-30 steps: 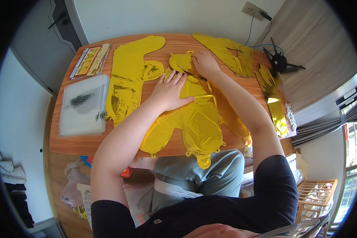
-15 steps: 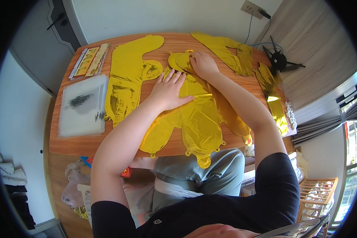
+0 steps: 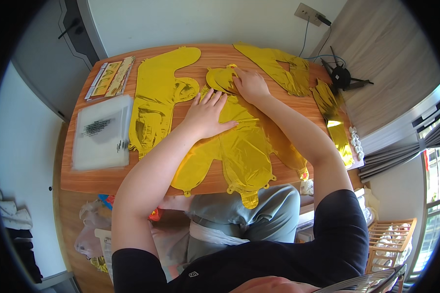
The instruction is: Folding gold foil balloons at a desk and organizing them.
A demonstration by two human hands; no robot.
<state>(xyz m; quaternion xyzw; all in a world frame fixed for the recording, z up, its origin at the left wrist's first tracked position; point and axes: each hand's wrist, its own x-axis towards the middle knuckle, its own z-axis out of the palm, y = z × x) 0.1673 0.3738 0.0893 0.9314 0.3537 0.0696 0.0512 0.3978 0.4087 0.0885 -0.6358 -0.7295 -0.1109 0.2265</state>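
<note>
A gold foil balloon (image 3: 244,161), deflated and flat, lies on the table in front of me, its lower tabs hanging past the near edge. My left hand (image 3: 208,115) rests palm down on it, fingers spread. Farther up, my right hand (image 3: 252,87) has its bent fingers closed on the rounded upper foil piece (image 3: 219,79); its thumb is hidden. Under my right forearm, another gold lobe (image 3: 291,155) sticks out. Left of my hands lies a second flat gold foil balloon (image 3: 154,102), curved at its top.
Clear plastic sleeves (image 3: 100,141) and printed packets (image 3: 111,78) lie at the table's left. A gold foil shape with a hole (image 3: 274,63) is at the far right, near a black router (image 3: 342,75). A narrow gold foil piece (image 3: 333,117) and small white bundles (image 3: 355,141) line the right edge.
The rounded upper foil piece looks smoother and shifted slightly under my right hand, which has moved a little. My left hand stays spread in about the same place.
</note>
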